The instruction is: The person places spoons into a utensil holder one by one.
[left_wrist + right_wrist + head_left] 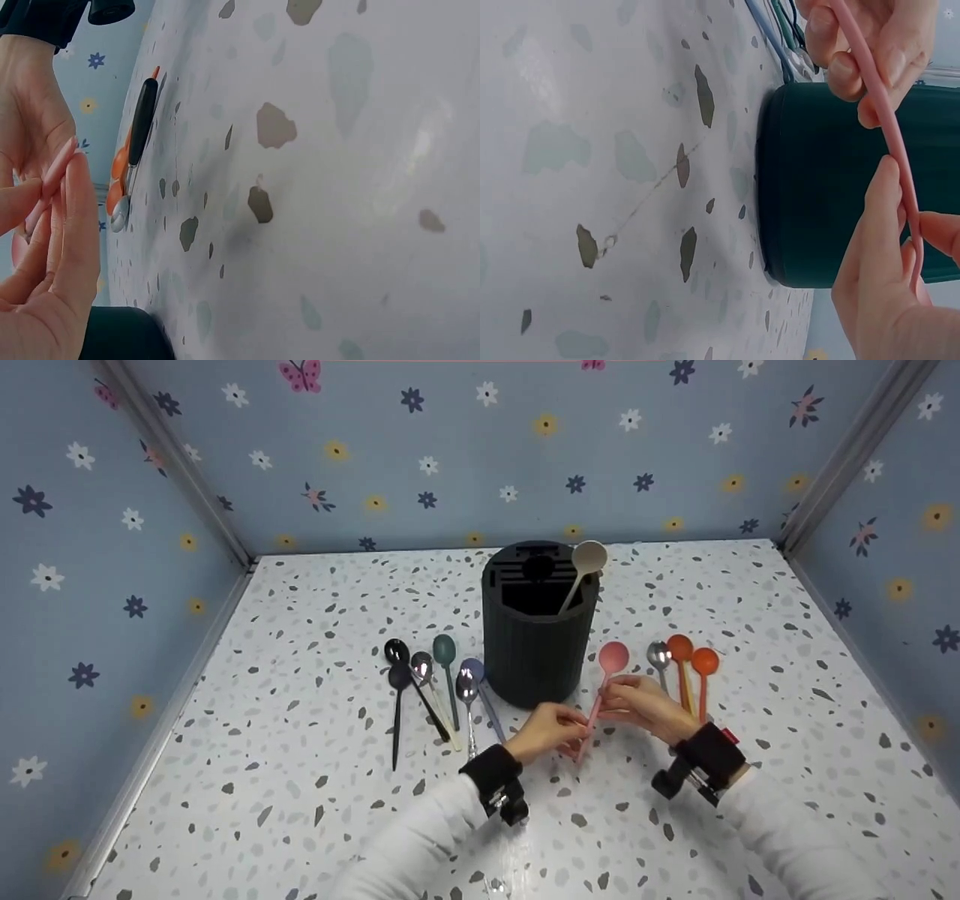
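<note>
Both hands hold a pink spoon (613, 658) slantwise, bowl up, just in front of the dark ribbed utensil holder (534, 667). My left hand (553, 731) pinches the lower handle between thumb and fingers. Higher up, near the bowl, my right hand (646, 709) pinches the same handle. The right wrist view shows the pink handle (885, 112) running between the left hand (877, 45) and the right hand (877, 277). A cream spoon (589, 557) leans in the holder's large front compartment, its bowl above the rim.
Left of the holder lie several spoons, among them a black spoon (400, 675), a green spoon (444, 649), a silver spoon (466, 684) and a blue-purple spoon (491, 709). On the right are a silver spoon (659, 654) and two orange-bowled spoons (705, 661). Flowered walls (450, 457) enclose the speckled table (315, 810).
</note>
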Demonstrator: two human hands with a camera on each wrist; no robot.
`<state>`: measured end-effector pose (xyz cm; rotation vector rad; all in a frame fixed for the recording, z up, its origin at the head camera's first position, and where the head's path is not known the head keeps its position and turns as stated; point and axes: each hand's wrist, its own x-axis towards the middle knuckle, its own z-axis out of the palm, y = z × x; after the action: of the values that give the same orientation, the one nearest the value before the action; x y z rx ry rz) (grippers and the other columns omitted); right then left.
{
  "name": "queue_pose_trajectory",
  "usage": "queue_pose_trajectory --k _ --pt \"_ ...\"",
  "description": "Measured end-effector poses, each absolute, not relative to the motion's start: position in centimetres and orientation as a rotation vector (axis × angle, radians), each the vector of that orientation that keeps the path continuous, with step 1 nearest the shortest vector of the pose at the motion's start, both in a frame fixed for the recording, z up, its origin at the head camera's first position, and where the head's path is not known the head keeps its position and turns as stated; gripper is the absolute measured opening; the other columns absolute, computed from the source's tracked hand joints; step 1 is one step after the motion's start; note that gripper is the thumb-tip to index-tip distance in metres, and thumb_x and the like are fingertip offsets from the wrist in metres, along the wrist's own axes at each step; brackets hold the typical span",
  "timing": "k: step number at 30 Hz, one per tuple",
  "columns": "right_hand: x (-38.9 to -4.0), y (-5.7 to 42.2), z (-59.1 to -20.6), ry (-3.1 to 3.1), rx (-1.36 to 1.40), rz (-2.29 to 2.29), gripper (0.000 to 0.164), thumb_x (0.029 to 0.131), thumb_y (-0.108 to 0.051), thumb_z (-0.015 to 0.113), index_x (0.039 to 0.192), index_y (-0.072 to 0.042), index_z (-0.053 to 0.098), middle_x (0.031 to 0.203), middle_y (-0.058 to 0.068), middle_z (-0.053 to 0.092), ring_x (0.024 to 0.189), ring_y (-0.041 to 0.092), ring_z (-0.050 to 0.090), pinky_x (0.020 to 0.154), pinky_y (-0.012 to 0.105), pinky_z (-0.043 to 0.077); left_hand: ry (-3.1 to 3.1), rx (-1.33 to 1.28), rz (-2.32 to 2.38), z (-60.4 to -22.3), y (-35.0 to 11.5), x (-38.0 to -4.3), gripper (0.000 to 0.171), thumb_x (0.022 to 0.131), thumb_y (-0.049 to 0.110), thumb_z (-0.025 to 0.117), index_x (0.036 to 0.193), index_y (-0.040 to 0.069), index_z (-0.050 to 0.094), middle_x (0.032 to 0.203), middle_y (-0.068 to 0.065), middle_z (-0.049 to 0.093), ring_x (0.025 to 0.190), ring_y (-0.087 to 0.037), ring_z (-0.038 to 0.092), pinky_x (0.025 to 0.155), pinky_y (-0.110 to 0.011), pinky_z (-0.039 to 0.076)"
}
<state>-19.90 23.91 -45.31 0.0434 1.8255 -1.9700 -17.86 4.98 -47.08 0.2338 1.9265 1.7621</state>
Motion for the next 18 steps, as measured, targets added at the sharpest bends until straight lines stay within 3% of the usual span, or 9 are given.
queue_pose_trajectory --k 18 --pt "-18.3 23.6 -42.6 1.859 -0.052 -2.000 0.013 0.093 -0.009 0.049 0.103 -0.003 0.045 0.092 0.003 0.053 0.082 0.012 0.059 0.088 0.033 0.053 1.884 0.295 1.809 -44.8 4.6 -17.1 0.019 0.081 -0.008 0.057 0.099 -0.014 0.060 0.083 -0.025 0.065 0.052 -0.009 0.057 0.057 -0.029 0.058"
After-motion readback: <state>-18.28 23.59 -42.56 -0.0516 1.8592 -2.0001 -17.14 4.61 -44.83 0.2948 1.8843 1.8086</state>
